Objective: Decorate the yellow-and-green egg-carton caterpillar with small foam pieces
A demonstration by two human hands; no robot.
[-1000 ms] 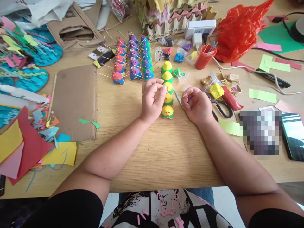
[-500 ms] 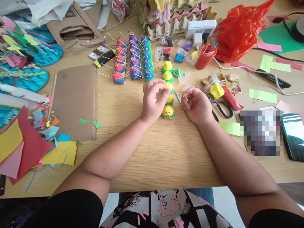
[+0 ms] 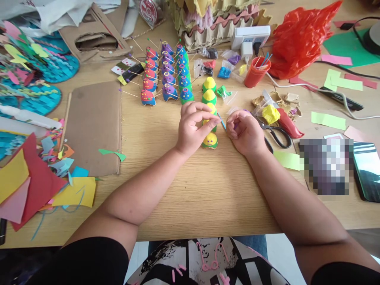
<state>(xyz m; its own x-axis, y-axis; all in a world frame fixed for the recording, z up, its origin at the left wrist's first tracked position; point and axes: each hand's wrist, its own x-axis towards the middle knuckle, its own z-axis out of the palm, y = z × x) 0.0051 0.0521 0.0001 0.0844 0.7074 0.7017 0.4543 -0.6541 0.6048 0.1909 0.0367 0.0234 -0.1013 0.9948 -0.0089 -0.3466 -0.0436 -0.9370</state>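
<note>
Yellow-and-green domes, fine fingerwork

The row of domes (image 3: 209,97) runs towards twelve o'clock. At its ten, the left hand's (image 3: 194,128) thumb and forefinger nearly meet, contents unclear; at three, the right hand (image 3: 245,132) curls round a purple bit (image 3: 236,126). Apparently delicate placing; next needs steadiness.

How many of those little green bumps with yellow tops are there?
5 bumps, in one row: one nearest, two partly behind the left hand, two farther away. None seems fully hidden.
</note>
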